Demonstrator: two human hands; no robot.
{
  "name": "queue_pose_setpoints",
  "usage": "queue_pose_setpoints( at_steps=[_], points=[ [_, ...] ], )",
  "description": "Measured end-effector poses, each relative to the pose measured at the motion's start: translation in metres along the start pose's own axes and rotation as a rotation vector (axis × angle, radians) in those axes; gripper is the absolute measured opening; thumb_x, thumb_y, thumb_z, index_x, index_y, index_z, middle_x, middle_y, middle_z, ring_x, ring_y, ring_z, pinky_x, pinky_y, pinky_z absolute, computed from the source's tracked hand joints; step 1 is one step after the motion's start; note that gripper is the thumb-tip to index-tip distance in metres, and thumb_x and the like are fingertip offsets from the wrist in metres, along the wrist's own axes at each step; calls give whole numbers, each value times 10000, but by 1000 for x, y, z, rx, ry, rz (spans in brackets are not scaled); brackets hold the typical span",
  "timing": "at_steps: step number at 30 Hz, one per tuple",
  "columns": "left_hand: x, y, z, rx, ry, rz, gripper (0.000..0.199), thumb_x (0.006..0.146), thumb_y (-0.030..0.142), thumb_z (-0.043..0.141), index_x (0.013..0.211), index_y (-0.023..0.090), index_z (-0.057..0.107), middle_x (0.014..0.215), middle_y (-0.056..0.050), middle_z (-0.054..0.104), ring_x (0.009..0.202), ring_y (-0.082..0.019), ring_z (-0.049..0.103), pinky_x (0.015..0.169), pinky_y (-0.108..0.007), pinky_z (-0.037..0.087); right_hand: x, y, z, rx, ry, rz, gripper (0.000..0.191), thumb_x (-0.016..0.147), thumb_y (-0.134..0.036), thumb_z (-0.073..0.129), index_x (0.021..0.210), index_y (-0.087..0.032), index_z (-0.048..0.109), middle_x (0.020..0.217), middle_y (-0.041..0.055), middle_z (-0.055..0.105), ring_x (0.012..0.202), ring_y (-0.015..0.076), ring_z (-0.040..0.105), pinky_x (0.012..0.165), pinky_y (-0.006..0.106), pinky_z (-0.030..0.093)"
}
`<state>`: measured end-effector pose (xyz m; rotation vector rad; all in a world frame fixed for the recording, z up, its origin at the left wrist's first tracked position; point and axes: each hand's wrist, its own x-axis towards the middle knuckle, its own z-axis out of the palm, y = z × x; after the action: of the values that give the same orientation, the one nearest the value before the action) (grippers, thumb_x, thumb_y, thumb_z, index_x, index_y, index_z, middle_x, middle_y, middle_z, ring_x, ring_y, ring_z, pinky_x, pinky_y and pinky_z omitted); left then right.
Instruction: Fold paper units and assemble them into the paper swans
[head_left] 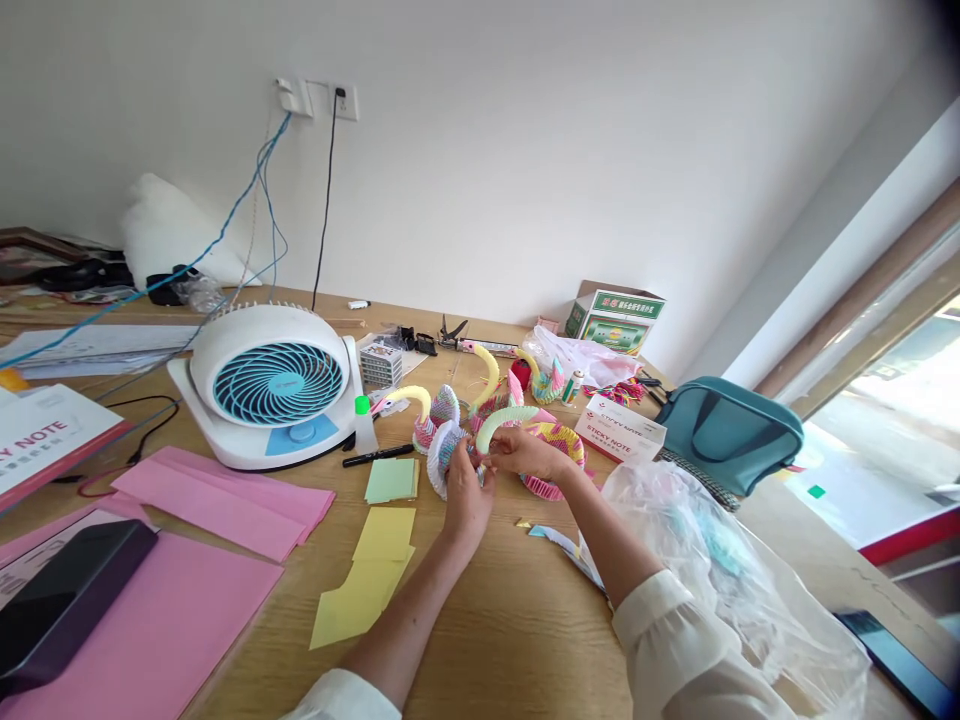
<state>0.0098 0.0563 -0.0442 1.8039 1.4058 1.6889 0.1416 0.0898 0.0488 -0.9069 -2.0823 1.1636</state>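
My left hand (465, 498) and my right hand (523, 453) meet over the wooden table, both gripping a white and blue folded-paper swan body (447, 458) from its lower side. Just behind my right hand lies a larger pink and yellow paper swan (551, 458), with a curved yellow-green neck (504, 422) rising above my fingers. Whether that neck joins the held piece, I cannot tell. Two more paper swans (437, 418) (491, 396) stand close behind. A black marker (377, 455) lies left of my hands.
Around my hands, the wooden table (487, 640) holds a white and blue fan (270, 375), green and yellow sticky notes (391, 480) (367, 572), pink paper sheets (221, 500), a glue bottle (364, 426), a sticky-note box (620, 428), a teal bag (727, 435) and a plastic bag (720, 570).
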Motion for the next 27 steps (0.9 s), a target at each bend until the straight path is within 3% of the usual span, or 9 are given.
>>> queue_pose_setpoints(
  at_steps=[2, 4, 6, 8, 12, 15, 18, 22, 27],
  points=[
    [-1, 3, -1, 25, 0, 12, 637, 795, 66, 564, 1397, 116, 363, 1126, -166, 610, 992, -261, 632, 925, -474, 526, -12, 4, 1, 30, 81, -10, 255, 784, -360, 720, 999, -224, 690, 899, 28, 692, 798, 185, 637, 726, 318, 542],
    [-2, 10, -3, 68, 14, 54, 736, 751, 23, 546, 1445, 102, 315, 1229, -206, 566, 1128, -305, 582, 990, -516, 482, -30, 11, 5, 71, 259, 3, 298, 810, -369, 690, 1071, -228, 666, 1011, 52, 689, 866, 192, 642, 755, 318, 539],
    [-1, 19, -6, 100, 33, 105, 821, 700, -22, 519, 1477, 105, 287, 1352, -227, 493, 1280, -339, 485, 1071, -537, 413, -52, 20, 15, 99, 470, 36, 288, 841, -393, 655, 1075, -227, 647, 1020, 60, 681, 867, 190, 637, 748, 313, 530],
    [3, 30, -12, 98, 57, 144, 835, 690, -35, 503, 1484, 112, 292, 1410, -224, 452, 1355, -340, 417, 1120, -530, 361, -75, 29, 31, 101, 581, 71, 262, 887, -433, 591, 1025, -216, 638, 927, 56, 676, 787, 179, 628, 714, 315, 521],
    [21, 53, -36, 14, 133, 160, 628, 765, 34, 525, 1378, 139, 442, 1346, -190, 519, 1305, -306, 468, 1118, -496, 369, -113, 38, 80, 103, 619, 136, 322, 924, -487, 521, 954, -198, 661, 786, 46, 666, 646, 164, 604, 623, 310, 498],
    [37, 66, -60, -162, 150, 68, 347, 822, 125, 538, 1163, 174, 583, 1192, -126, 618, 1149, -252, 578, 1028, -428, 458, -126, 39, 112, 91, 599, 160, 312, 924, -484, 516, 948, -219, 678, 715, 27, 655, 622, 169, 595, 609, 312, 484],
    [47, 75, -80, -361, 146, -48, 156, 864, 221, 537, 997, 184, 608, 1030, -74, 668, 969, -196, 643, 898, -344, 521, -127, 37, 129, 87, 600, 168, 293, 900, -516, 536, 909, -261, 679, 650, 17, 634, 585, 194, 577, 582, 343, 482],
    [50, 77, -91, -396, 80, -63, 129, 871, 272, 543, 925, 184, 620, 949, -50, 690, 898, -178, 659, 835, -300, 523, -120, 27, 118, 105, 631, 149, 334, 879, -579, 539, 913, -274, 671, 680, 37, 648, 591, 225, 589, 585, 392, 501],
    [68, 80, -80, -256, -104, 52, 181, 920, 318, 512, 955, 196, 642, 987, -54, 710, 950, -187, 663, 855, -300, 507, -106, -4, 65, 83, 796, 82, 395, 891, -603, 509, 1006, -245, 630, 770, 49, 630, 678, 214, 589, 656, 368, 506]
  ],
)
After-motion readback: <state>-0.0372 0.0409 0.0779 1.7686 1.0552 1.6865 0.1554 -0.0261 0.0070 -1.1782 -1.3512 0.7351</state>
